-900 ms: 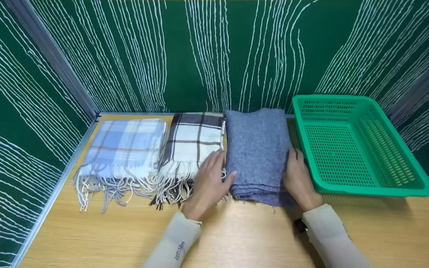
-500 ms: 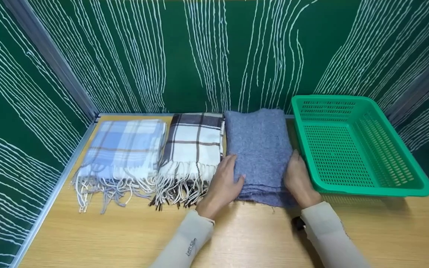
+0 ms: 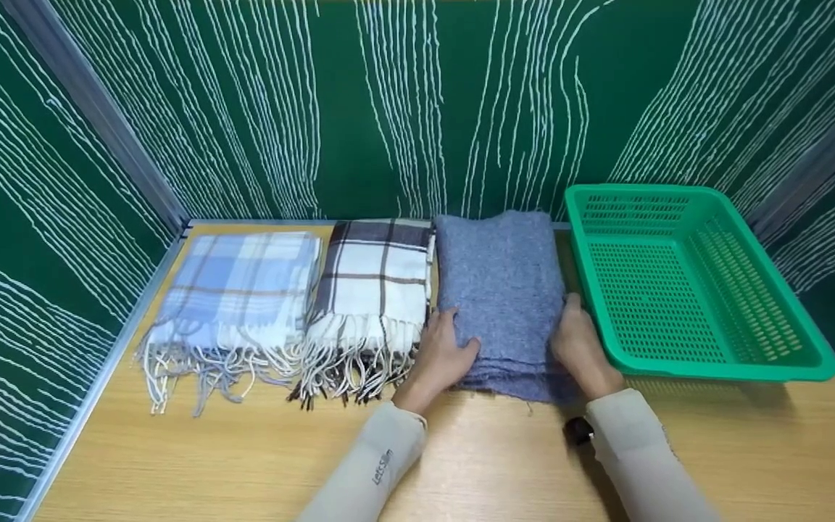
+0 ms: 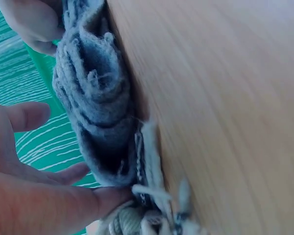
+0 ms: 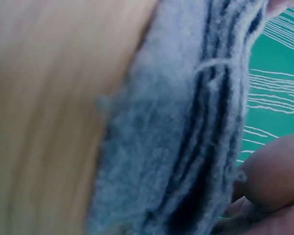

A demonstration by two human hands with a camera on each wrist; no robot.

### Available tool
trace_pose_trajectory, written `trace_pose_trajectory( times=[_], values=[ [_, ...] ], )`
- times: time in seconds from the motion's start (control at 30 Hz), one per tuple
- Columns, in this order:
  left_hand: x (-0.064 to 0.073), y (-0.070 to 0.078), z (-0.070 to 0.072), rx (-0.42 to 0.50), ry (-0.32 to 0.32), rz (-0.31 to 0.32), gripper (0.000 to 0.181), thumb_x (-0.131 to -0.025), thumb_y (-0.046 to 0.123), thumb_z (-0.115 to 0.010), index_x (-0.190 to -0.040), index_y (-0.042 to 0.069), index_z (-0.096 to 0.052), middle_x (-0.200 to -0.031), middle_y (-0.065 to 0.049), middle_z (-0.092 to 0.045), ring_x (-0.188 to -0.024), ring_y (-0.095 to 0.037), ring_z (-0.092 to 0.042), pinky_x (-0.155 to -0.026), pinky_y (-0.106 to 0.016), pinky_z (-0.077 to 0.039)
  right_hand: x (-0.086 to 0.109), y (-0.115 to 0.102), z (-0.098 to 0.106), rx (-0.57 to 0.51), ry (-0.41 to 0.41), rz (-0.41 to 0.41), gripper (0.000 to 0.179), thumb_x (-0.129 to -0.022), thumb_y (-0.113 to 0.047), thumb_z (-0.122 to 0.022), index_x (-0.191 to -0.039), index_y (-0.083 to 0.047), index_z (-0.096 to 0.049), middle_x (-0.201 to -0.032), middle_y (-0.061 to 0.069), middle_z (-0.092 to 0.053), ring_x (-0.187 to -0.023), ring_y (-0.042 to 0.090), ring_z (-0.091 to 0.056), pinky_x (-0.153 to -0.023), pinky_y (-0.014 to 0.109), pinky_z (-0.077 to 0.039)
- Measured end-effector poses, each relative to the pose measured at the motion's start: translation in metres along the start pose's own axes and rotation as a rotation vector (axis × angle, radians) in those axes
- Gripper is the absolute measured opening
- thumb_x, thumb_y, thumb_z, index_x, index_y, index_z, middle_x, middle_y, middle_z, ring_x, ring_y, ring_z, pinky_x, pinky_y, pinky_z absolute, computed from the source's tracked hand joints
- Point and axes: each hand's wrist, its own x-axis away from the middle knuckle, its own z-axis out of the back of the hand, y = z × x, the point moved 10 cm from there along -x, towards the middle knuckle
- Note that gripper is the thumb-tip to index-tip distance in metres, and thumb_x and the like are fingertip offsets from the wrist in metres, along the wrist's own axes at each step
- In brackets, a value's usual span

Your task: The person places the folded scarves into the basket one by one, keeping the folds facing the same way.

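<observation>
A folded grey-blue woollen scarf lies on the wooden table, its layered edge towards me. My left hand rests along its left side, the thumb apart and pointing over the near corner. In the left wrist view, the fingers reach in between the scarf's rolled layers and pale fringe strands. On the opposite side, my right hand lies against the scarf's right edge, between it and the basket. The right wrist view shows the thumb beside the stacked layers; the other fingertips are mostly hidden.
Left of the grey-blue scarf lie a folded white-and-brown checked scarf and a light blue plaid scarf, both fringed. A green plastic basket stands at the right. Green walls with white lines enclose the table.
My left hand has moved right, from over the checked scarf's fringe to the grey-blue scarf's left edge. The right hand stays at the right edge, shifting only slightly.
</observation>
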Motion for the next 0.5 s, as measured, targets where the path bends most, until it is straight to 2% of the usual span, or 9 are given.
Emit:
trace_pose_trajectory(
  times=[0.13,0.23,0.3,0.4,0.5],
  values=[
    [-0.002,-0.002,0.001,0.055,0.002,0.029,0.062,-0.099,0.019,-0.066,-0.154,-0.002,-0.045,-0.155,-0.024,-0.049,-0.144,-0.044,-0.047,-0.119,-0.055,-0.04,-0.001,0.0,0.002,-0.018,0.0,-0.012,0.04,-0.101,0.007,-0.038,-0.139,0.02,-0.037,-0.119,0.047,-0.06,-0.113,0.058,-0.062,-0.094,0.064,-0.053],
    [-0.004,-0.004,0.003,0.089,0.003,0.04,0.059,-0.099,0.019,-0.065,-0.152,0.0,-0.048,-0.154,-0.024,-0.052,-0.144,-0.041,-0.048,-0.119,-0.053,-0.04,0.0,-0.001,0.004,-0.058,0.0,-0.016,0.041,-0.098,0.009,-0.038,-0.138,0.02,-0.038,-0.12,0.047,-0.059,-0.112,0.058,-0.061,-0.091,0.063,-0.053],
    [-0.005,-0.004,0.005,0.1,0.003,0.036,0.056,-0.1,0.019,-0.065,-0.15,0.001,-0.049,-0.153,-0.025,-0.052,-0.144,-0.04,-0.048,-0.119,-0.053,-0.041,0.0,-0.002,0.003,-0.091,-0.015,-0.017,0.042,-0.096,0.01,-0.038,-0.137,0.02,-0.038,-0.119,0.049,-0.058,-0.11,0.059,-0.062,-0.086,0.063,-0.053],
    [-0.005,-0.004,0.008,0.107,0.009,0.033,0.053,-0.1,0.019,-0.064,-0.148,0.002,-0.049,-0.152,-0.025,-0.053,-0.14,-0.04,-0.052,-0.117,-0.052,-0.043,0.0,-0.001,0.001,-0.109,-0.045,-0.031,0.042,-0.095,0.011,-0.037,-0.136,0.018,-0.039,-0.113,0.047,-0.059,-0.095,0.052,-0.064,-0.072,0.055,-0.052],
    [-0.004,-0.004,0.012,0.124,0.029,0.04,0.052,-0.099,0.017,-0.062,-0.147,0.004,-0.048,-0.15,-0.026,-0.054,-0.134,-0.04,-0.056,-0.112,-0.052,-0.046,0.001,-0.002,0.0,-0.104,-0.058,-0.034,0.039,-0.095,0.012,-0.039,-0.133,0.015,-0.042,-0.111,0.044,-0.06,-0.089,0.046,-0.062,-0.068,0.05,-0.05]
  ],
)
